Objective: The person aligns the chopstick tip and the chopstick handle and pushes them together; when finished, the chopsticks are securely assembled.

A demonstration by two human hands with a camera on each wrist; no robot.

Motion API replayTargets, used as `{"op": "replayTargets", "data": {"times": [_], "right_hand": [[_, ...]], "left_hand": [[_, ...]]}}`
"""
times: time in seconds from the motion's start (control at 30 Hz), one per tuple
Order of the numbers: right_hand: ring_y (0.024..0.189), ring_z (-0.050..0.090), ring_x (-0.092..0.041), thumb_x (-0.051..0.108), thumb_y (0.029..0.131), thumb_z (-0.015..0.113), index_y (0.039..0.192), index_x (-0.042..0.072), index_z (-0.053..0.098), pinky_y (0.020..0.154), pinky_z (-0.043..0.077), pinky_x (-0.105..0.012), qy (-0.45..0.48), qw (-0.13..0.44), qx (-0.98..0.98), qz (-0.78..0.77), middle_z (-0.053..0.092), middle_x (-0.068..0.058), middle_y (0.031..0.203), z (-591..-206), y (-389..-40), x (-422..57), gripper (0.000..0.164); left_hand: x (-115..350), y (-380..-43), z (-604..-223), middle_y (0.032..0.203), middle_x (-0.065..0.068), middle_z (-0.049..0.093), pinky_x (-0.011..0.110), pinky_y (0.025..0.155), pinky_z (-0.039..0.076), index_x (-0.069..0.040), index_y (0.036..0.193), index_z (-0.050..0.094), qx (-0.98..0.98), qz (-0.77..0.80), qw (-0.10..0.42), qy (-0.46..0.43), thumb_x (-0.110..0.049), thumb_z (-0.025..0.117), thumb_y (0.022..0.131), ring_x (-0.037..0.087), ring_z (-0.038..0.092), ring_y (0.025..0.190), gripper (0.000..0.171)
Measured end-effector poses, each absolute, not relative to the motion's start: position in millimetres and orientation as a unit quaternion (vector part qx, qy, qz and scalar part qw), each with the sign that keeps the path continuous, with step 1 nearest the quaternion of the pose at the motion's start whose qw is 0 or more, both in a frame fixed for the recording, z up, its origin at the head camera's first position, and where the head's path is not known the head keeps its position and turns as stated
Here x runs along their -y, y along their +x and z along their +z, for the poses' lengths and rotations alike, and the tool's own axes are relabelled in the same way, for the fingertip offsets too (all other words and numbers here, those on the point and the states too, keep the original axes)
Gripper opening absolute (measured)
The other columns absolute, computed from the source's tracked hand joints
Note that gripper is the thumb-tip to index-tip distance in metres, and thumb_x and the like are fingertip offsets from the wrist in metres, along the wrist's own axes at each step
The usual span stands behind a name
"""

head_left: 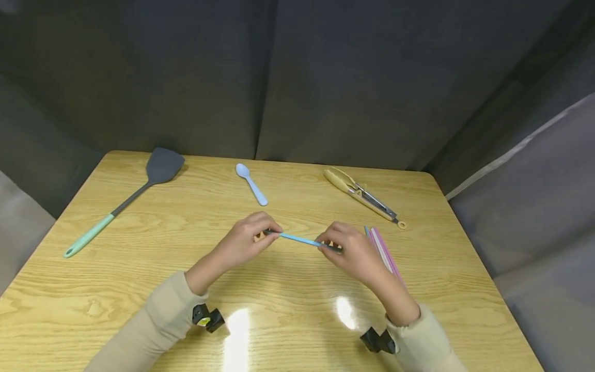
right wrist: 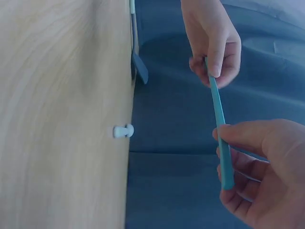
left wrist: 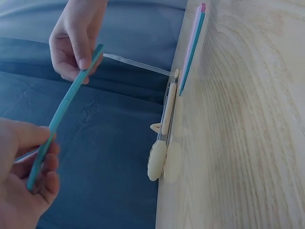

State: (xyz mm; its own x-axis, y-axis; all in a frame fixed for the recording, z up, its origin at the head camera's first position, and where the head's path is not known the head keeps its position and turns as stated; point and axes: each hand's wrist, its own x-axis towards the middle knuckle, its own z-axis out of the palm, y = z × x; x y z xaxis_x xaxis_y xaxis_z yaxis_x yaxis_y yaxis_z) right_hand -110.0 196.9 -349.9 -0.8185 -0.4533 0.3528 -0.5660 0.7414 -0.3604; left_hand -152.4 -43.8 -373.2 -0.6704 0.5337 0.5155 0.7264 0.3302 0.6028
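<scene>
A slim blue straw (head_left: pixel 299 239) is held above the table between both hands, bowing slightly in the left wrist view. Near one end, my left hand (head_left: pixel 244 237) pinches it between thumb and fingers. Toward the other end, my right hand (head_left: pixel 350 250) pinches it the same way, and a short length sticks out past the grip in the right wrist view. Just right of the right hand lies a bunch of straws (head_left: pixel 386 253) in blue, white and pink-purple, partly covered by that hand and wrist.
On the wooden table (head_left: pixel 288 289), a spatula (head_left: pixel 165 165) with a mint handle lies at the left. A pale blue spoon (head_left: pixel 252 186) lies at the back middle, and yellow tongs (head_left: pixel 362 196) at the back right. Dark curtains (head_left: pixel 195 77) hang behind the far edge.
</scene>
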Motion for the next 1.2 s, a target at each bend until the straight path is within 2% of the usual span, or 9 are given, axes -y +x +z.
{"op": "replayTargets", "data": {"times": [0.1, 0.23, 0.43, 0.7, 0.8, 1.03, 1.2], "right_hand": [[0.061, 0.048, -0.007, 0.007, 0.076, 0.071, 0.083, 0.011, 0.067, 0.05, 0.039, -0.018, 0.246, 0.11, 0.934, 0.233, 0.055, 0.005, 0.074, -357.5, -106.0, -201.9, 0.009], [0.06, 0.047, -0.006, 0.008, 0.076, 0.07, 0.084, 0.011, 0.065, 0.049, 0.039, -0.018, 0.186, 0.084, 0.951, 0.232, 0.054, 0.006, 0.073, -372.9, -100.8, -213.6, 0.01], [0.057, 0.045, -0.007, 0.007, 0.077, 0.068, 0.087, 0.005, 0.064, 0.049, 0.038, -0.021, 0.098, 0.032, 0.966, 0.236, 0.051, 0.004, 0.068, -401.3, -95.8, -235.3, 0.011], [0.052, 0.046, -0.01, 0.01, 0.08, 0.064, 0.09, -0.003, 0.061, 0.049, 0.041, -0.024, 0.002, -0.031, 0.973, 0.229, 0.054, 0.0, 0.065, -429.9, -93.3, -264.2, 0.017], [0.05, 0.045, -0.012, 0.01, 0.079, 0.064, 0.087, -0.004, 0.06, 0.048, 0.041, -0.025, -0.018, -0.035, 0.978, 0.206, 0.053, -0.002, 0.064, -433.3, -92.7, -269.9, 0.016], [0.044, 0.042, -0.013, 0.004, 0.078, 0.063, 0.079, -0.005, 0.055, 0.04, 0.035, -0.022, -0.024, -0.028, 0.987, 0.158, 0.048, -0.004, 0.056, -435.4, -90.8, -274.8, 0.013], [0.046, 0.046, -0.018, 0.005, 0.077, 0.061, 0.076, -0.001, 0.051, 0.039, 0.039, -0.029, -0.035, -0.024, 0.992, 0.122, 0.048, -0.006, 0.056, -434.7, -90.7, -276.3, 0.012]], "left_hand": [[45.5, -153.5, -375.1, 0.108, 0.009, 0.053, 0.036, 0.085, 0.042, -0.004, 0.104, 0.061, 0.811, -0.419, 0.132, -0.386, -0.004, 0.064, 0.081, 0.022, 0.048, 0.101, 0.023], [50.4, -154.4, -376.5, 0.121, 0.012, 0.044, 0.042, 0.089, 0.037, -0.005, 0.118, 0.053, 0.816, -0.418, 0.152, -0.368, -0.004, 0.063, 0.081, 0.027, 0.039, 0.113, 0.038], [60.5, -154.9, -383.9, 0.121, 0.012, 0.043, 0.04, 0.09, 0.039, -0.006, 0.121, 0.049, 0.827, -0.413, 0.138, -0.355, -0.004, 0.062, 0.083, 0.026, 0.039, 0.114, 0.04], [74.0, -156.7, -393.7, 0.119, 0.011, 0.047, 0.036, 0.082, 0.044, -0.004, 0.124, 0.047, 0.84, -0.413, 0.116, -0.333, -0.005, 0.061, 0.083, 0.021, 0.048, 0.099, 0.043], [77.0, -158.1, -395.9, 0.118, 0.011, 0.047, 0.036, 0.082, 0.044, -0.004, 0.124, 0.047, 0.843, -0.408, 0.115, -0.331, -0.005, 0.061, 0.083, 0.021, 0.049, 0.098, 0.043], [84.1, -159.4, -400.6, 0.119, 0.01, 0.047, 0.034, 0.081, 0.044, -0.006, 0.124, 0.047, 0.858, -0.397, 0.09, -0.313, -0.007, 0.06, 0.085, 0.02, 0.05, 0.097, 0.041], [91.9, -163.6, -404.1, 0.119, 0.01, 0.047, 0.037, 0.082, 0.045, -0.006, 0.122, 0.049, 0.874, -0.37, 0.073, -0.307, -0.011, 0.057, 0.087, 0.023, 0.05, 0.1, 0.036]]}}
